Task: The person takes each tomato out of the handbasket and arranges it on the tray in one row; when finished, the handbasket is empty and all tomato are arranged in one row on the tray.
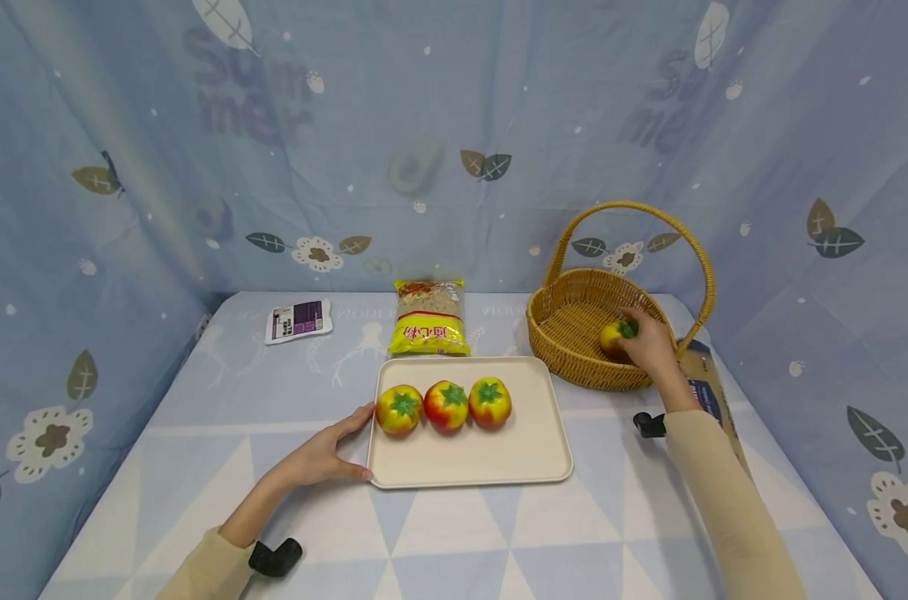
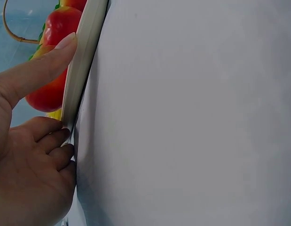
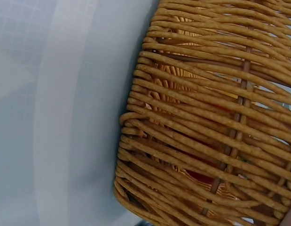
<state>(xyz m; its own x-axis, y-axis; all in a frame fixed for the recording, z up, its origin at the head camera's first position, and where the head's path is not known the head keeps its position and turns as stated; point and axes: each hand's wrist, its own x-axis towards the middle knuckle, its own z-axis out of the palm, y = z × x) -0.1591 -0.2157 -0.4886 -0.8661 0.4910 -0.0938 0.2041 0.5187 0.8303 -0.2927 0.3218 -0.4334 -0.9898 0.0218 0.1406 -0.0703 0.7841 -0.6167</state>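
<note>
Inside the wicker basket, my right hand grips a red-and-yellow tomato with a green leafy top. The right wrist view shows the basket's woven side, with red glimpsed through its gaps. My left hand touches the left side of a cream tray, thumb and forefinger spread along its rim. Three similar tomatoes sit in a row on the tray: a left one, a middle one and a right one. In the left wrist view my thumb overlaps the tomatoes by the rim.
Behind the tray lies a yellow printed food bag. A small white-and-purple packet is at the back left. Beside the basket, a brown cardboard piece lies partly under my right arm. The basket's tall handle arches above it.
</note>
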